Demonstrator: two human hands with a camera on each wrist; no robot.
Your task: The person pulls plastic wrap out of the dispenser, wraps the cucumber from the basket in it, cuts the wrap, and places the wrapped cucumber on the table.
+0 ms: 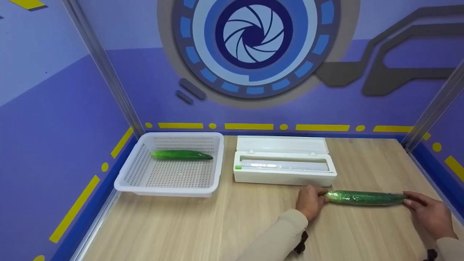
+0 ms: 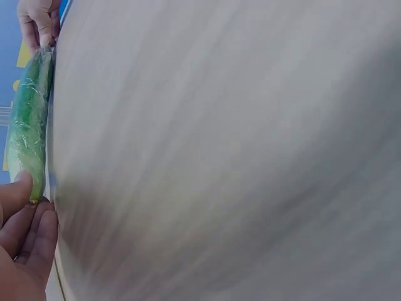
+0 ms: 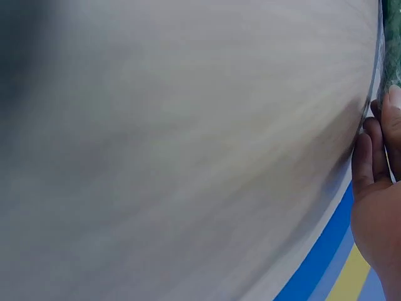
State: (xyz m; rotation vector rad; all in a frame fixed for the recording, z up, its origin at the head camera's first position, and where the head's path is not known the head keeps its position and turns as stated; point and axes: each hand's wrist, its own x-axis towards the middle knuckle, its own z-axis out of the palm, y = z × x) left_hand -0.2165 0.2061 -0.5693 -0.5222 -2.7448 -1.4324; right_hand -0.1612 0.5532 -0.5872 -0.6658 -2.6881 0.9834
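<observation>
A green cucumber (image 1: 365,198) wrapped in shiny clear film lies crosswise between my two hands at the right of the table. My left hand (image 1: 311,203) pinches its paler left end; in the left wrist view the thumb and fingers close on that tip, and the film (image 2: 30,106) looks wrinkled. At the darker right end, my right hand (image 1: 433,214) holds the tip between thumb and fingers. Only a strip of the wrapped cucumber (image 3: 393,44) shows in the right wrist view. Just behind my left hand stands a white cling film box (image 1: 284,178), lid raised, with a roll (image 1: 282,165) inside.
A white perforated basket (image 1: 168,189) stands at the back left, with another green cucumber (image 1: 183,155) in it. Purple panels (image 1: 137,83) wall the wooden table (image 1: 174,228) at the back and sides.
</observation>
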